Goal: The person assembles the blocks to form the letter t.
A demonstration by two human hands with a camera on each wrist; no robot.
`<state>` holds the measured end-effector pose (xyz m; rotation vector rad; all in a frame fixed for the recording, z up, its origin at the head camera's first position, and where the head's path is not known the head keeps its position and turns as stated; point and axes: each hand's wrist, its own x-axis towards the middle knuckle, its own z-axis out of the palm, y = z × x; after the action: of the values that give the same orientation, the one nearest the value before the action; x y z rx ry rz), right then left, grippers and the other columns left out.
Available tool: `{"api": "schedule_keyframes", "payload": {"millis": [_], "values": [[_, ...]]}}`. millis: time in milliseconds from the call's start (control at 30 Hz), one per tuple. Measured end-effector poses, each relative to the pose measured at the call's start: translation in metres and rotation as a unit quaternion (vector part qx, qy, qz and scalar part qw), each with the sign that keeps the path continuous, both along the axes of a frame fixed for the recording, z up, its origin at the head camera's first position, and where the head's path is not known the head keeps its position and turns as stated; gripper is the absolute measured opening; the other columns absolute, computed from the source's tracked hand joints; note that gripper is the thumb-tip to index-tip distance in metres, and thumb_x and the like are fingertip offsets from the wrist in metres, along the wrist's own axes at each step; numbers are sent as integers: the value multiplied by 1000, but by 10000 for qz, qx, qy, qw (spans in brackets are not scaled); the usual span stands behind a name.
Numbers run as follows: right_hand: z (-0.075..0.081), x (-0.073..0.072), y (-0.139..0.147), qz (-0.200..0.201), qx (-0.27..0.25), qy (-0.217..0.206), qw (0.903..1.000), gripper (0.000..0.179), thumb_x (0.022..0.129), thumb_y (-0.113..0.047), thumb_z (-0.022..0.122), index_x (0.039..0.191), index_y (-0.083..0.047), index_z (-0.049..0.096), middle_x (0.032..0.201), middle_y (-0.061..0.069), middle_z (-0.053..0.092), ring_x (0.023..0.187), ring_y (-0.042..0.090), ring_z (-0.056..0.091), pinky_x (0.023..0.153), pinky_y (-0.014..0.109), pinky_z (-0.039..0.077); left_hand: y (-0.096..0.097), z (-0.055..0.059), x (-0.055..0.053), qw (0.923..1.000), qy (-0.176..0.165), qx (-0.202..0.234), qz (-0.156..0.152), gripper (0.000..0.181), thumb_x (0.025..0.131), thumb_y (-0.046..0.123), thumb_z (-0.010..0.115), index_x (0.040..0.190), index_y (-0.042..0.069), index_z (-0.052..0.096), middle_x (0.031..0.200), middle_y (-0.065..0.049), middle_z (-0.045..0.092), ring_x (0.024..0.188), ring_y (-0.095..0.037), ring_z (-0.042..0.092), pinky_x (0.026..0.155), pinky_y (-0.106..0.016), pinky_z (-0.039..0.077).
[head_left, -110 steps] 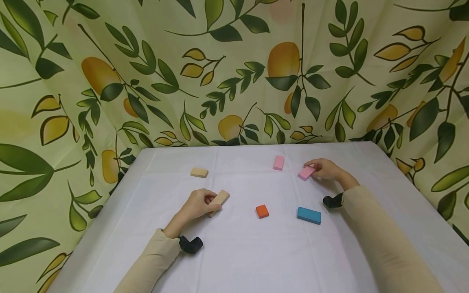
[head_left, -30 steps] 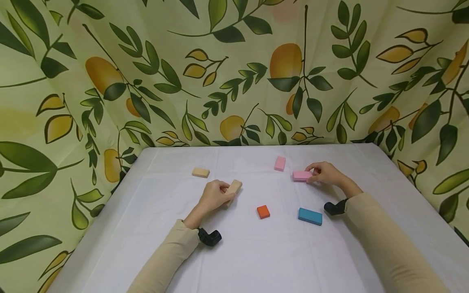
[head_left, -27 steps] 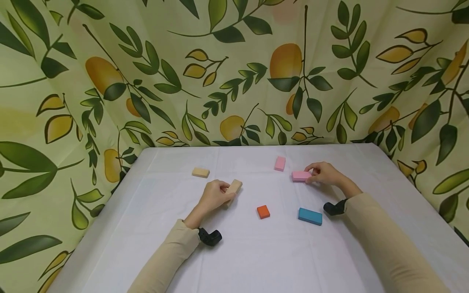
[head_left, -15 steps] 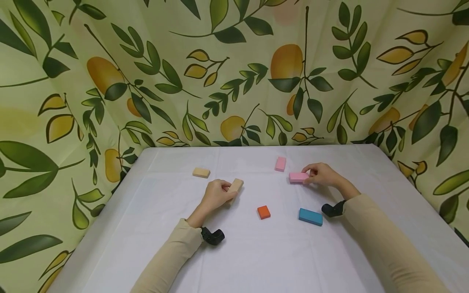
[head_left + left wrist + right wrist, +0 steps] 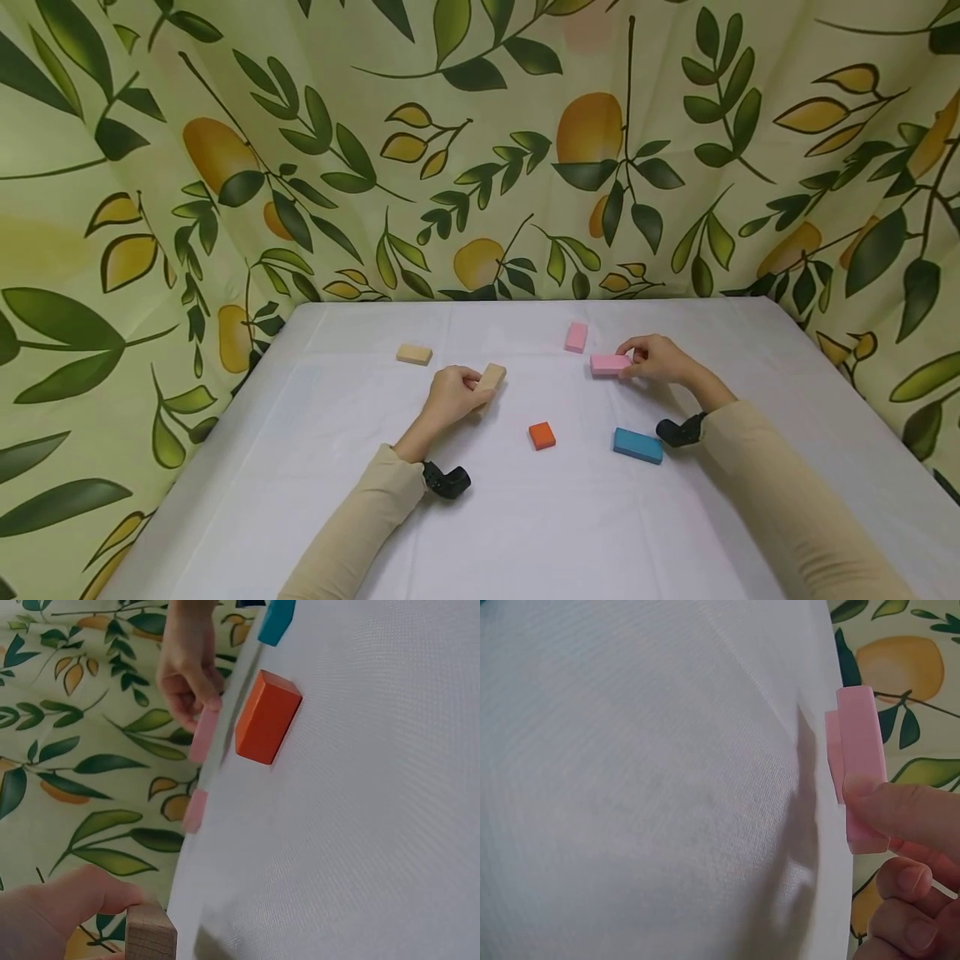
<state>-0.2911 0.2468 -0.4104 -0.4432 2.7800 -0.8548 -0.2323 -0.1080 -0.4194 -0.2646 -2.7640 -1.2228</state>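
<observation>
My left hand (image 5: 452, 396) pinches a plain wooden block (image 5: 492, 377) between thumb and fingers, left of the table's middle; the block slants up to the right. In the left wrist view its end (image 5: 151, 934) shows beside the thumb. Toward the back right, my right hand (image 5: 662, 360) holds a pink block (image 5: 609, 365) by its right end, long side running left to right. The right wrist view shows the thumb on the face of this block (image 5: 861, 735), above a shadow on the cloth. A second pink block (image 5: 576, 337) lies just behind it.
An orange-red block (image 5: 542, 436) lies between the hands, nearer the front. A blue block (image 5: 637, 446) is to its right, close to the black wrist camera (image 5: 680, 430). Another plain wooden block (image 5: 414, 354) lies back left. A leaf-patterned curtain (image 5: 480, 167) stands behind the white-covered table (image 5: 540, 533).
My left hand has carried the wooden block to the right and farther back. The right hand has shifted slightly left, and its pink block has turned from slanted to crosswise. The loose blocks stay put.
</observation>
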Motion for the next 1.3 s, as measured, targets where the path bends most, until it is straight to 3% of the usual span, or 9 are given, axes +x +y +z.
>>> {"api": "schedule_keyframes", "payload": {"millis": [400,933,1300], "values": [[-2,2,-3,-31,-130,-45,9999,38,81,-16,75,112,3,64,70,0,42,68,15,40,55,22,30,8,0,-2,9999,24,165,25,28,73,15,76,92,-6,73,75,-16,69,65,-9,51,56,-14,39],[-3,2,-11,-229,-157,-116,9995,40,81,-18,75,112,4,64,69,0,41,70,16,41,57,24,30,17,-5,-3,9989,-136,258,374,27,73,16,77,90,-5,73,76,-16,71,64,-9,52,55,-14,39],[-1,3,-16,-362,-259,-192,9988,41,81,-19,76,112,4,63,70,1,41,71,16,40,57,23,30,24,-7,-2,9982,-212,338,438,26,73,15,77,89,-5,73,76,-16,70,64,-9,50,54,-14,38]]}}
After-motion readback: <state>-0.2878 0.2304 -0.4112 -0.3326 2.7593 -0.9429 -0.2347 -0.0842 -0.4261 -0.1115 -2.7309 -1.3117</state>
